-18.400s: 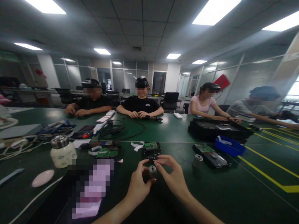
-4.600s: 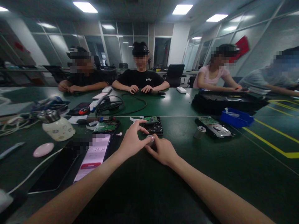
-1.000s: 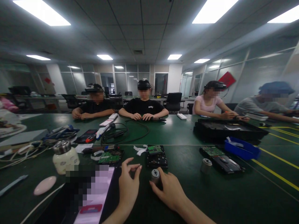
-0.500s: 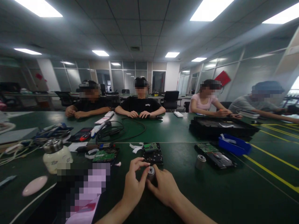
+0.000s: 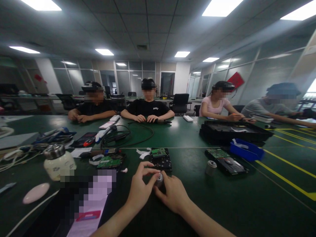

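Observation:
A small silver metal cylinder (image 5: 159,178), looking like a small electric motor, stands upright between my two hands. My left hand (image 5: 142,184) has its thumb and index finger closed at the left side of its top. With fingers curled around its right side, my right hand (image 5: 174,194) grips the same cylinder; its lower part is partly hidden. Just beyond my fingers lies a hard drive (image 5: 165,163) with a green circuit board. A second, similar metal cylinder (image 5: 211,168) stands to the right, beside another hard drive (image 5: 232,164).
A blue tray (image 5: 247,152) and a black case (image 5: 234,133) are at right. On the left are a third drive (image 5: 111,162), a cream bottle (image 5: 59,163), a pink oval object (image 5: 36,193), tools and cables (image 5: 116,135). Several people sit across the green table (image 5: 182,138).
The view has tilted slightly. My left thumb and index finger have shifted a little over the cylinder's top; my right hand keeps its grip.

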`<state>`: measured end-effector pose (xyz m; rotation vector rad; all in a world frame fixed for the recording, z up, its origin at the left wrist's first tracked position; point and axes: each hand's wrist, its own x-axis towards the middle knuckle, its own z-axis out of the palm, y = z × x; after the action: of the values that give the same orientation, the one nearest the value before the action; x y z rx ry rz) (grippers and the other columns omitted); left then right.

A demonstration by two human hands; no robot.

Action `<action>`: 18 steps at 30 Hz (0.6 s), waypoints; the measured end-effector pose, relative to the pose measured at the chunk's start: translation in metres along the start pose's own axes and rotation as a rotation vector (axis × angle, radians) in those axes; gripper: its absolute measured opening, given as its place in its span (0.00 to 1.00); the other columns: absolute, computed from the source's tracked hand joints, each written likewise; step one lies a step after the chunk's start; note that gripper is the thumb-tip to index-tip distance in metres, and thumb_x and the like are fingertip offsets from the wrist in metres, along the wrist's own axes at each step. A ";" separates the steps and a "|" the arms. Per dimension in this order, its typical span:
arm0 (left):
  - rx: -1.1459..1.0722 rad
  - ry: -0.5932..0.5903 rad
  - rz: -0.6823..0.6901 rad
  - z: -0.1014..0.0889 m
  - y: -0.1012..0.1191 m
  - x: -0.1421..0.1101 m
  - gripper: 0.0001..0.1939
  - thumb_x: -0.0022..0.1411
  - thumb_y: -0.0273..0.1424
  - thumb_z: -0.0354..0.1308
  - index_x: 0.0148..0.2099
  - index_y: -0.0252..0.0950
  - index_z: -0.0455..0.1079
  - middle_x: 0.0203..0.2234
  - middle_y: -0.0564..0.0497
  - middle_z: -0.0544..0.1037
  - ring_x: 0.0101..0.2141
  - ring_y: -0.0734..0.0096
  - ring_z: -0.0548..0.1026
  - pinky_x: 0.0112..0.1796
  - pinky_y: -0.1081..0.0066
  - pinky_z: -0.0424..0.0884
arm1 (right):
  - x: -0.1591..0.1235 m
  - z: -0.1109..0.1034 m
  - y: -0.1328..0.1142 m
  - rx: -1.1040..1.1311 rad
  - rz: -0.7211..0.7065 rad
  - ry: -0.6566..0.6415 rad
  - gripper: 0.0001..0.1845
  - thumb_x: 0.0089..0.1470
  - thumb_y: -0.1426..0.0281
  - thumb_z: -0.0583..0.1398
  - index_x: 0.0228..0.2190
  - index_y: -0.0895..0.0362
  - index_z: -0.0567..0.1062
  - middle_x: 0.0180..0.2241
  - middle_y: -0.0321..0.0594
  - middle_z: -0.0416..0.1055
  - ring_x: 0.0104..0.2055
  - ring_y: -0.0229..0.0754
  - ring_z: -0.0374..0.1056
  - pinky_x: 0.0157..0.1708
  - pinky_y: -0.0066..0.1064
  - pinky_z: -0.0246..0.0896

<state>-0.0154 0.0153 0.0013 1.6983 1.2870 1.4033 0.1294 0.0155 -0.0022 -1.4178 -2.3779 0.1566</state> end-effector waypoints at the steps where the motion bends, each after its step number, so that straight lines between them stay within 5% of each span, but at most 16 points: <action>1: 0.011 -0.010 -0.003 0.000 0.001 0.000 0.09 0.57 0.33 0.57 0.40 0.37 0.68 0.36 0.50 0.77 0.37 0.68 0.76 0.42 0.65 0.70 | 0.000 0.000 0.000 0.000 0.005 -0.005 0.10 0.55 0.64 0.53 0.37 0.56 0.63 0.31 0.39 0.73 0.30 0.43 0.67 0.31 0.30 0.49; 5: 0.048 -0.059 0.028 -0.002 0.008 -0.002 0.09 0.58 0.32 0.56 0.41 0.38 0.69 0.39 0.49 0.78 0.40 0.66 0.76 0.45 0.63 0.68 | -0.001 0.000 0.001 0.006 0.000 -0.015 0.10 0.55 0.64 0.52 0.38 0.57 0.64 0.32 0.40 0.73 0.30 0.43 0.68 0.32 0.30 0.50; 11: 0.019 -0.186 0.050 0.001 0.007 -0.004 0.22 0.57 0.32 0.56 0.54 0.41 0.61 0.51 0.46 0.71 0.54 0.62 0.65 0.55 0.55 0.56 | 0.000 0.002 0.003 0.029 -0.025 -0.036 0.17 0.53 0.65 0.53 0.44 0.60 0.63 0.36 0.43 0.73 0.33 0.44 0.69 0.34 0.31 0.52; 14: 0.074 -0.083 0.068 0.001 0.004 -0.001 0.22 0.56 0.33 0.57 0.53 0.41 0.60 0.49 0.47 0.72 0.53 0.61 0.65 0.54 0.54 0.57 | 0.000 0.001 0.002 0.003 -0.017 -0.029 0.12 0.54 0.65 0.52 0.39 0.58 0.65 0.35 0.42 0.73 0.33 0.44 0.68 0.33 0.30 0.52; 18: 0.172 0.003 0.053 -0.001 0.005 0.002 0.21 0.51 0.33 0.61 0.48 0.40 0.64 0.35 0.50 0.77 0.44 0.60 0.71 0.50 0.53 0.60 | 0.000 0.000 0.001 -0.014 -0.004 -0.018 0.11 0.55 0.63 0.52 0.37 0.57 0.65 0.32 0.41 0.72 0.30 0.43 0.67 0.31 0.30 0.51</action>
<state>-0.0149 0.0154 0.0067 1.8558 1.4088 1.3583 0.1302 0.0157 -0.0025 -1.4244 -2.4009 0.1525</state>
